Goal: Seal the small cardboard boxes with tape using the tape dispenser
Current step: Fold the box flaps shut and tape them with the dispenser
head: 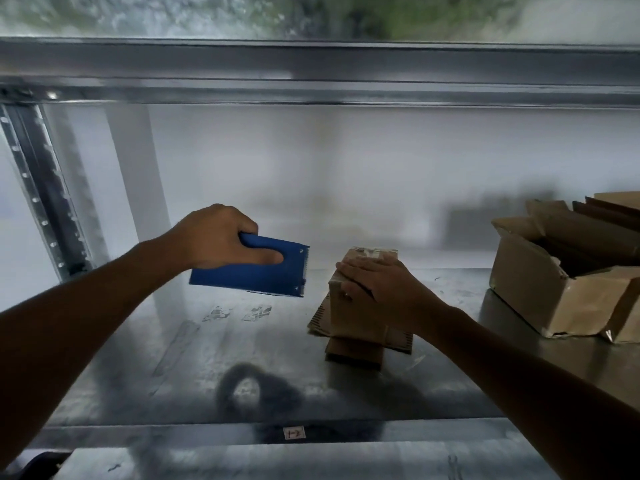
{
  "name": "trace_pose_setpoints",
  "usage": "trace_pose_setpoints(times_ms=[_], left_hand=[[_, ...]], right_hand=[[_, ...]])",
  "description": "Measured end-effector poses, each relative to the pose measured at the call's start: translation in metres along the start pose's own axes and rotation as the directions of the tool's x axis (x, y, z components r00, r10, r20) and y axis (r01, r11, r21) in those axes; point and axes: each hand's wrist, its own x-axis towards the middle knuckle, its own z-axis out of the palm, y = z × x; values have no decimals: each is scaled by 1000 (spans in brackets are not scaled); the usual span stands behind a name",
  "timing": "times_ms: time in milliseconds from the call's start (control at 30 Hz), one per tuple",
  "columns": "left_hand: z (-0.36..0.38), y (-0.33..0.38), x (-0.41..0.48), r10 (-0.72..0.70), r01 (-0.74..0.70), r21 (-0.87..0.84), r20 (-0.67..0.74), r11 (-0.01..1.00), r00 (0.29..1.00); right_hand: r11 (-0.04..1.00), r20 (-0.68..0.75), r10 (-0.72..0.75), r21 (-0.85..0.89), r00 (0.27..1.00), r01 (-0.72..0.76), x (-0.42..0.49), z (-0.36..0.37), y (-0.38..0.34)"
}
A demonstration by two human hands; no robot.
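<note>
While the left hand [214, 237] has the blue tape dispenser [256, 275] up off the metal shelf [207, 358], the right hand [377, 282] is parked on top of the small cardboard box [356, 317]. So yeah, one hand per job.

Left hand is wrapped around the dispenser's handle end, with the fingers through the cutout and the thumb lying along the blue side. Its toothed metal edge points right, toward the box, but there's a clear gap between them, no contact.

Right hand lies pretty flat, with straight fingers spread over the box top and the thumb pressed against the near-left face. It's more of a press-down than a proper grab. Some shiny tape shows on the far part of the box top, just past the fingertips.

That box sits a bit right of centre on the shelf, and it isn't on the bare metal. It's on a flattened piece of cardboard [320, 320], with another brown box shape [353, 353] poking out underneath on the near side.

Over on the far right there's a bigger open carton [530, 292], pretty beat up, with flat cardboard pieces standing in it. A couple of old tape scraps [256, 311] are stuck to the shelf below the dispenser, and a tiny label [294, 433] sits on the near shelf edge. A perforated steel upright [41, 202] stands at far left.
</note>
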Motion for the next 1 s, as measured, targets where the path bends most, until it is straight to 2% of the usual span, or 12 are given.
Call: trace_pose_setpoints(times_ms=[100,167,433,567,667,733,800,900,1000], left_hand=[[15,23,8,-14,28,247,-58,969,998],[22,36,13,-25,54,349,-87,936,996],[30,61,14,-119,173,551,-133,816,984],[23,79,20,-93,145,645,-115,750,989],[25,76,18,-67,86,735,-55,672,996],[23,65,11,-127,129,729,-58,672,990],[17,59,3,-197,260,634,-170,728,966],[16,62,-7,-172,319,571,-296,757,939],[29,65,-17,-135,323,517,-368,793,920]], right_hand=[[999,55,47,-7,997,-46,-1,-4,-3],[997,63,74,18,995,-75,-2,-4,-1],[998,120,65,-30,991,-62,12,6,4],[996,122,73,-62,990,-66,16,6,2],[998,92,63,-15,994,-62,10,5,-5],[998,62,51,25,997,-53,2,7,-4],[998,51,45,48,998,-47,0,4,-2],[987,-12,43,154,999,-41,3,-3,-2],[984,25,80,159,996,-83,1,-9,-7]])
